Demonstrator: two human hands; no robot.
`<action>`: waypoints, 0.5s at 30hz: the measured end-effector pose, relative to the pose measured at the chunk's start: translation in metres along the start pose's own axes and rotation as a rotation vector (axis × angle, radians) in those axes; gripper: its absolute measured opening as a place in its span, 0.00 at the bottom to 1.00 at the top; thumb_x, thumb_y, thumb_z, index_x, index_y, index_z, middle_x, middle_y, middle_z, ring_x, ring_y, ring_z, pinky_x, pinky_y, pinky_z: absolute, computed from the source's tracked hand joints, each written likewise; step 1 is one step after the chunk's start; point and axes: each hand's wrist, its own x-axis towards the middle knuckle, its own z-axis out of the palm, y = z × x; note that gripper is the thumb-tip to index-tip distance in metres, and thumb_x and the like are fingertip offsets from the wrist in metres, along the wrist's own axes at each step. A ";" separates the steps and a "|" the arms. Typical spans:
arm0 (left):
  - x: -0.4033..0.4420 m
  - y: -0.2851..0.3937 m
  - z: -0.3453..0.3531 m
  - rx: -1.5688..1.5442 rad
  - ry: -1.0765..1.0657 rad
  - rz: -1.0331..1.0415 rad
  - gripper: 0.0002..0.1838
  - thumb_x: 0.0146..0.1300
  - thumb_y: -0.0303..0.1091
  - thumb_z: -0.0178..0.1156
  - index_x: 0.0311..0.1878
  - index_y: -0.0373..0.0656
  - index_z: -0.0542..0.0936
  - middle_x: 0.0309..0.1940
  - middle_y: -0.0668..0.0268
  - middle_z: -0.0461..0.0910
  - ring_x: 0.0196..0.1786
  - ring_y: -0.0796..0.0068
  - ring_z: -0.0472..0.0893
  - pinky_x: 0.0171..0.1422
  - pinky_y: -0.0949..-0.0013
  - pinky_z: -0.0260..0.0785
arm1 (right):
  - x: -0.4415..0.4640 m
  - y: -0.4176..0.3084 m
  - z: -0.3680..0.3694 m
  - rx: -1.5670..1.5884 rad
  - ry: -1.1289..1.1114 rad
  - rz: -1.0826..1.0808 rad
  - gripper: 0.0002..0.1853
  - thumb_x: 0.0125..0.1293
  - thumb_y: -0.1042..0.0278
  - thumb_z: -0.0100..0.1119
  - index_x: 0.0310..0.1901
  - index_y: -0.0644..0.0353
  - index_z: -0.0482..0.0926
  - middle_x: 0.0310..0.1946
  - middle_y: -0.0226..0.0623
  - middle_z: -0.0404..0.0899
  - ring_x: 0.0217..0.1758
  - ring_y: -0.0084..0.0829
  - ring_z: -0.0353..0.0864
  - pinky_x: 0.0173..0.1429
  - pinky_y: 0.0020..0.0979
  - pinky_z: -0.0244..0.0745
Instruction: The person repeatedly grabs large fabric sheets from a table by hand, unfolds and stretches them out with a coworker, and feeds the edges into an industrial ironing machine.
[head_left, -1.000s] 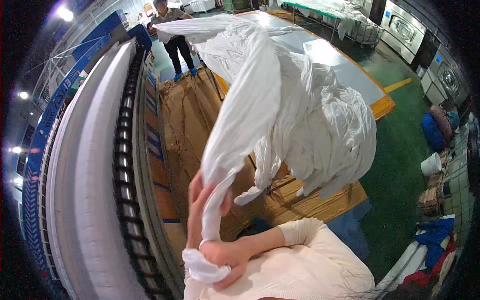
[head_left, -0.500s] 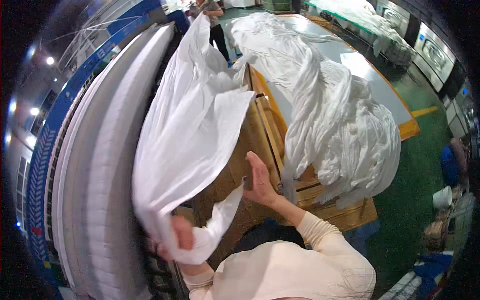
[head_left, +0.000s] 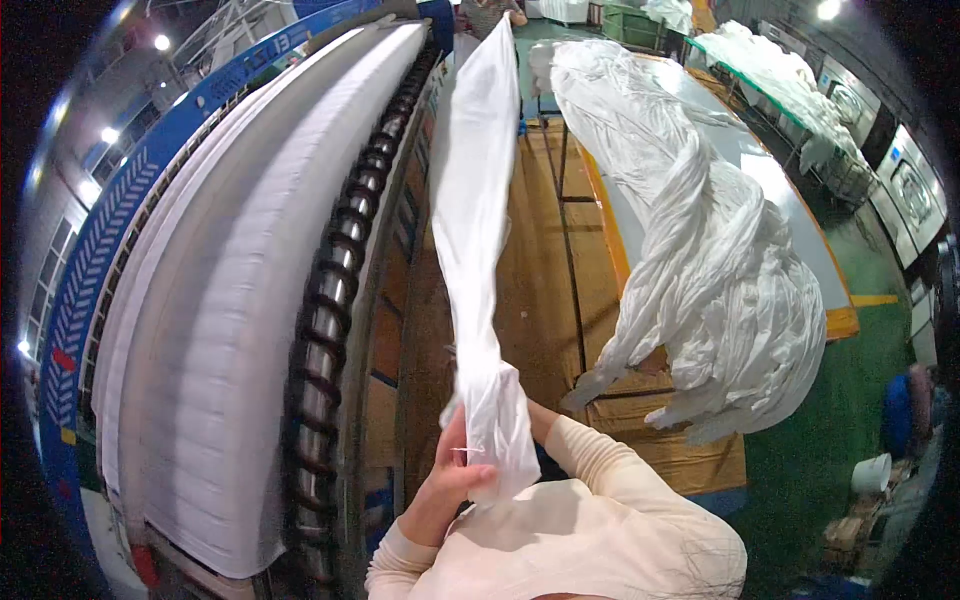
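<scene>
A long white sheet (head_left: 478,190) is stretched from my body to a co-worker (head_left: 488,14) at the far end, whose raised hand holds its other end. My left hand (head_left: 450,485) is closed on the near end, thumb on top and fingers behind the cloth. My right hand is hidden behind the sheet; only the right wrist (head_left: 541,422) shows at the cloth's right edge. To the right, a twisted heap of white sheets (head_left: 700,230) lies on the table and hangs over its near edge.
At the left runs a long machine with white padded rollers (head_left: 270,270) and a dark spiral roller (head_left: 340,250). The table (head_left: 800,215) has an orange edge. Brown covering (head_left: 540,270) lies on the floor. A white bucket (head_left: 871,474) stands at the right.
The sheet has gone from a loose, spread billow on the left to a narrow taut strip in the middle. My hands have come together near my chest, and the view has turned left.
</scene>
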 end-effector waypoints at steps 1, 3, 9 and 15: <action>-0.002 0.007 0.000 0.056 -0.051 -0.013 0.54 0.42 0.32 0.70 0.70 0.34 0.48 0.65 0.59 0.59 0.65 0.69 0.62 0.67 0.67 0.54 | -0.009 0.000 0.003 0.141 -0.023 0.069 0.37 0.53 0.59 0.62 0.62 0.61 0.55 0.54 0.42 0.65 0.54 0.36 0.66 0.55 0.34 0.64; -0.012 0.028 -0.004 0.131 -0.112 -0.167 0.54 0.43 0.32 0.71 0.70 0.34 0.47 0.66 0.60 0.58 0.66 0.71 0.60 0.68 0.68 0.53 | -0.021 -0.003 0.007 0.300 -0.020 0.119 0.31 0.57 0.59 0.58 0.60 0.61 0.59 0.51 0.39 0.68 0.51 0.32 0.68 0.52 0.32 0.67; -0.036 0.088 -0.029 1.126 -0.193 -0.348 0.29 0.45 0.37 0.69 0.52 0.37 0.73 0.36 0.58 0.81 0.37 0.74 0.80 0.41 0.69 0.72 | -0.051 -0.031 0.020 -0.151 0.298 -0.129 0.16 0.68 0.61 0.49 0.49 0.63 0.73 0.39 0.29 0.76 0.41 0.19 0.73 0.44 0.25 0.73; -0.084 0.130 -0.074 1.799 0.395 -0.233 0.17 0.41 0.35 0.66 0.35 0.40 0.74 0.28 0.49 0.78 0.33 0.48 0.79 0.35 0.57 0.71 | -0.099 -0.097 0.025 -0.732 0.496 -0.476 0.09 0.62 0.69 0.51 0.29 0.65 0.77 0.23 0.24 0.74 0.31 0.17 0.71 0.34 0.23 0.67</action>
